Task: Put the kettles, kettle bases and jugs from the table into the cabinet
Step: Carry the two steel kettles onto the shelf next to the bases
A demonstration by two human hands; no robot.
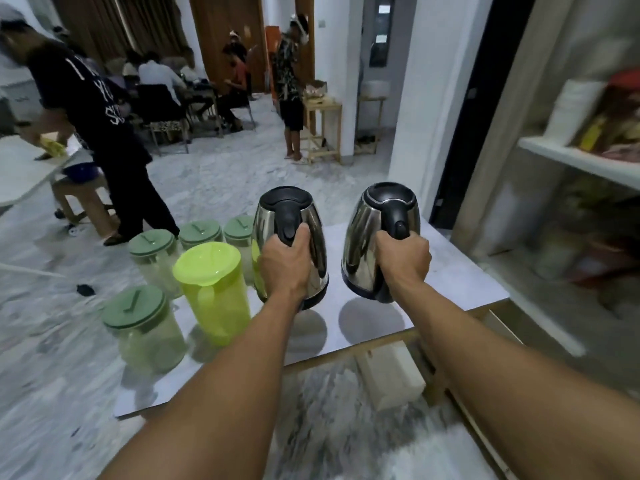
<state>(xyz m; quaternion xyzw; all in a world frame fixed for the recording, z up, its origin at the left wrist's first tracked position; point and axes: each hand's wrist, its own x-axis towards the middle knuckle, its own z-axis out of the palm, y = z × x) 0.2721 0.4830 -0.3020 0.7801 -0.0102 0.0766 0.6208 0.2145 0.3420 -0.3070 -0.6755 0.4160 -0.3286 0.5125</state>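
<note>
Both of my hands hold steel kettles with black lids, lifted a little above the table (460, 268). My left hand (285, 263) grips the black handle of the left kettle (313, 220). My right hand (405, 259) grips the handle of the right kettle (363, 244). Each kettle casts a round shadow on the tabletop below it. A lime-green jug (214, 289) stands to the left of the left kettle. Several clear jugs with dark green lids (138, 317) stand around it on the table's left part. The cabinet (575, 157) is at the right, its shelves blurred.
A person in a black shirt (93, 109) bends over another table at the left, close to the jugs. More people sit and stand at the back of the room. A wooden stool (83, 202) stands on the marble floor. A white pillar (429, 98) rises behind the table.
</note>
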